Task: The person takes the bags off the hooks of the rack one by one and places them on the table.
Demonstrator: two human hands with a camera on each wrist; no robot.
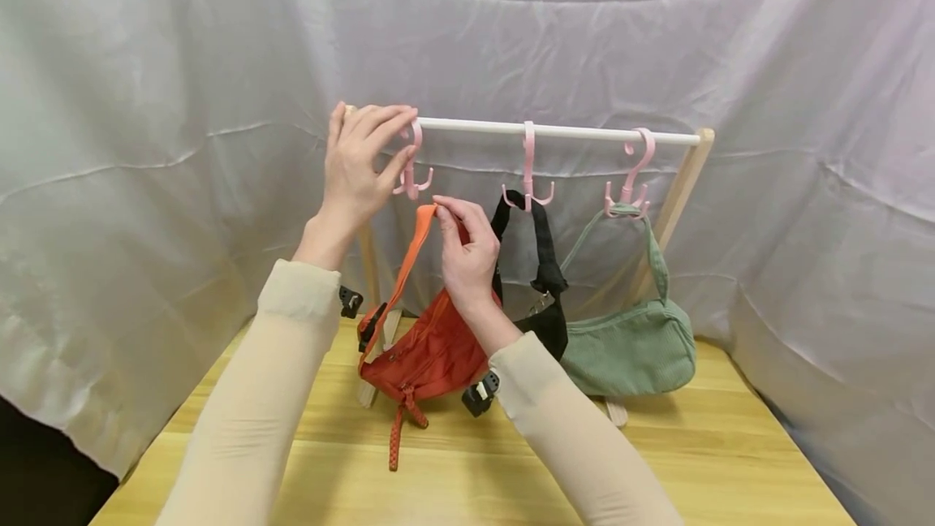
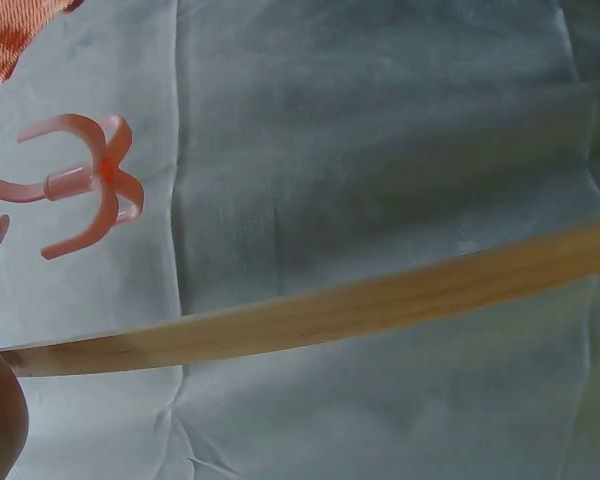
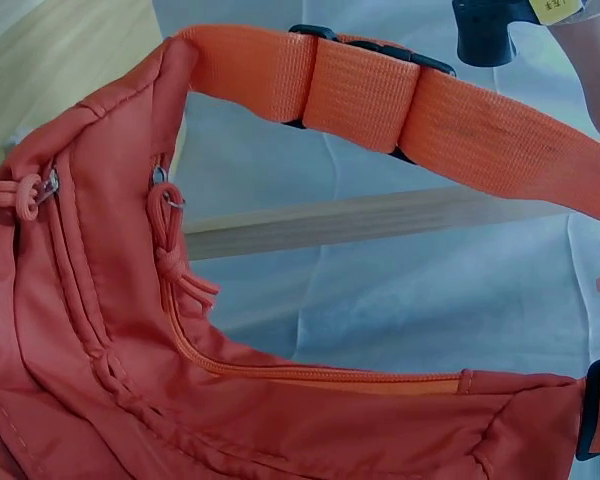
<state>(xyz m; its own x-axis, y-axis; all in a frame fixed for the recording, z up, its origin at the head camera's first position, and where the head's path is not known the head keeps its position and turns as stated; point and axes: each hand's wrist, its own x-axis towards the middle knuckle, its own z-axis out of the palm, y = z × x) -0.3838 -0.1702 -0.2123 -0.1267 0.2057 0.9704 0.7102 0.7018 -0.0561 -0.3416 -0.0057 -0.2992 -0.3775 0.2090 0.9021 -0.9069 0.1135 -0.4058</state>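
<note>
While a zip pull dangles nearest us, the red bag hangs over the table, its long axis on a slant: low end pointing to the left edge, high end partly behind the right hand. Up rises the orange strap, its top pinched between that hand's thumb and fingers, just below a pink hook and apart from it! The left hand, well up, lies at the left end of the rail, fingers by that hook; whether they grip, I cannot tell. Farther right hang the black bag and, toward the table's back right corner, the green bag.
</note>
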